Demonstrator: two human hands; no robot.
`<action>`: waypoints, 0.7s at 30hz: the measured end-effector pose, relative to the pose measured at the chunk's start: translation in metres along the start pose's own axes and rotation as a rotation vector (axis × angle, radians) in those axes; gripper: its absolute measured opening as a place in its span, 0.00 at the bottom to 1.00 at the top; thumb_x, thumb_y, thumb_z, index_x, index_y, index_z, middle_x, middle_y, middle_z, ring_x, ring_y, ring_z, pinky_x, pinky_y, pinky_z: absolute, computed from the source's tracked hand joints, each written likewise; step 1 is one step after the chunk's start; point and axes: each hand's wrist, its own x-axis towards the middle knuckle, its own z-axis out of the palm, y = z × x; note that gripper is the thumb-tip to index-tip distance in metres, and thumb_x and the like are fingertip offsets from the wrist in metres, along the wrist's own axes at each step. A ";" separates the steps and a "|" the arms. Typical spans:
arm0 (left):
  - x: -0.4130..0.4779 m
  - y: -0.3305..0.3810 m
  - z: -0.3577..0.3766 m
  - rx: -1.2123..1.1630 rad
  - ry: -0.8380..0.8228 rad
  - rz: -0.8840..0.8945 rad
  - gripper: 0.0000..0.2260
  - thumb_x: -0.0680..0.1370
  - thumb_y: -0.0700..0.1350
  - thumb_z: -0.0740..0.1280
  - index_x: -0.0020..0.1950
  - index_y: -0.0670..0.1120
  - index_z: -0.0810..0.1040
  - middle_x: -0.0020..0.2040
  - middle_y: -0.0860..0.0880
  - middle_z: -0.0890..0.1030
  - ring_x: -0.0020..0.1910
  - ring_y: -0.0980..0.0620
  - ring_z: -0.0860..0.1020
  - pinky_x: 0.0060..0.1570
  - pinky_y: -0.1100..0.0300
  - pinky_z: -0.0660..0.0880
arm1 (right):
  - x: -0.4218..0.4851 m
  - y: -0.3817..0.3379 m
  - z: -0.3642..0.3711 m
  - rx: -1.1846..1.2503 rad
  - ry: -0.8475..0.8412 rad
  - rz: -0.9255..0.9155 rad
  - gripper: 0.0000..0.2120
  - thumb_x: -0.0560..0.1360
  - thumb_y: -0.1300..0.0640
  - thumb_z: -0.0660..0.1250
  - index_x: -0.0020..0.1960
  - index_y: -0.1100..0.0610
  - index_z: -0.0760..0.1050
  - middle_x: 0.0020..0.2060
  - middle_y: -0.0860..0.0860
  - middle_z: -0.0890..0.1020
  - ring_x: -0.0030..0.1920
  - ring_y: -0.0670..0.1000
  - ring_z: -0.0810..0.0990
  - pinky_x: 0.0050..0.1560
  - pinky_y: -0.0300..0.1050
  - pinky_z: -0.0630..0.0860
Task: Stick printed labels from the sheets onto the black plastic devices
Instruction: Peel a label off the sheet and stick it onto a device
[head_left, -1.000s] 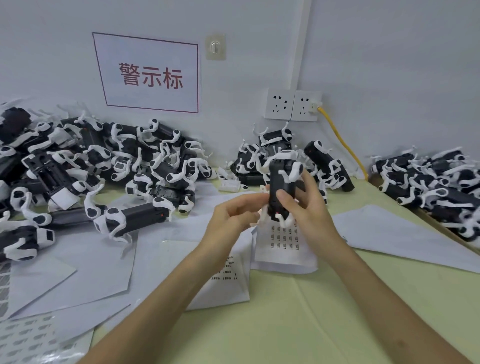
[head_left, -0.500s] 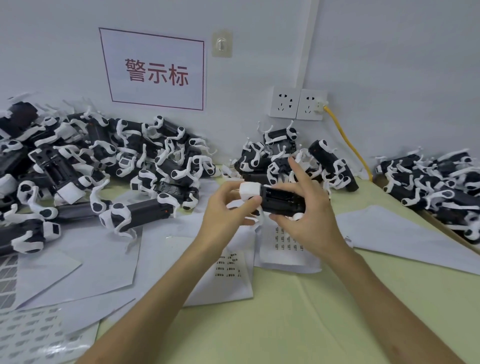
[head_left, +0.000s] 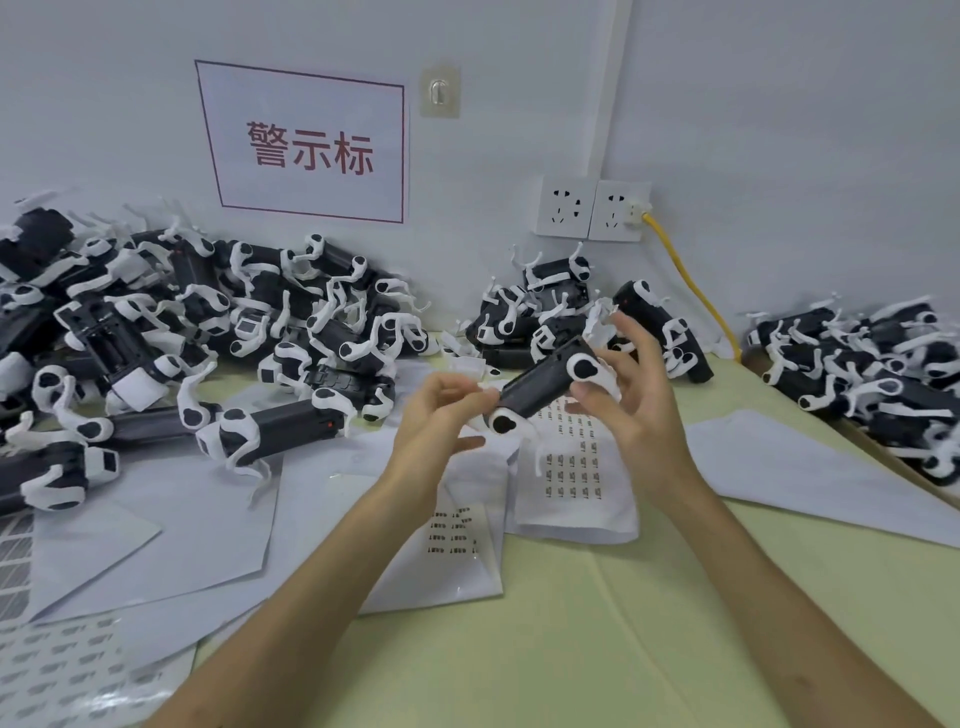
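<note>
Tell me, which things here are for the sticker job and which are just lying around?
For the job: black device held by left hand and right hand; label sheet beneath; second label sheet; pile of devices.
Just there: wall sign; sockets; yellow cable; wall hook.

On the far wall ahead of me hangs a white sign (head_left: 306, 145) with red characters. Right of it are a small clear hook (head_left: 439, 92) and two white sockets (head_left: 592, 209). A yellow cable (head_left: 691, 291) is plugged into the right one and drops toward the pale green table (head_left: 597, 649).
</note>
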 end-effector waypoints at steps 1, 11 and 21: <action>0.000 0.000 0.000 0.023 -0.018 0.027 0.09 0.77 0.46 0.73 0.55 0.46 0.79 0.50 0.50 0.81 0.42 0.61 0.81 0.46 0.59 0.80 | 0.000 0.001 0.000 0.042 -0.004 0.013 0.36 0.74 0.60 0.72 0.78 0.52 0.61 0.56 0.35 0.82 0.59 0.41 0.81 0.58 0.60 0.81; -0.007 0.000 0.006 0.031 -0.349 -0.058 0.14 0.75 0.49 0.72 0.59 0.45 0.82 0.52 0.43 0.86 0.50 0.42 0.84 0.46 0.52 0.83 | 0.004 0.003 -0.004 -0.078 -0.053 0.058 0.29 0.72 0.52 0.75 0.71 0.49 0.71 0.59 0.43 0.82 0.62 0.43 0.79 0.61 0.46 0.76; -0.007 -0.007 0.009 -0.095 -0.215 0.002 0.14 0.80 0.43 0.71 0.65 0.49 0.78 0.54 0.47 0.87 0.52 0.50 0.86 0.47 0.59 0.82 | 0.007 -0.004 -0.010 0.124 0.153 0.079 0.08 0.72 0.54 0.70 0.50 0.53 0.83 0.43 0.50 0.84 0.41 0.49 0.80 0.49 0.46 0.78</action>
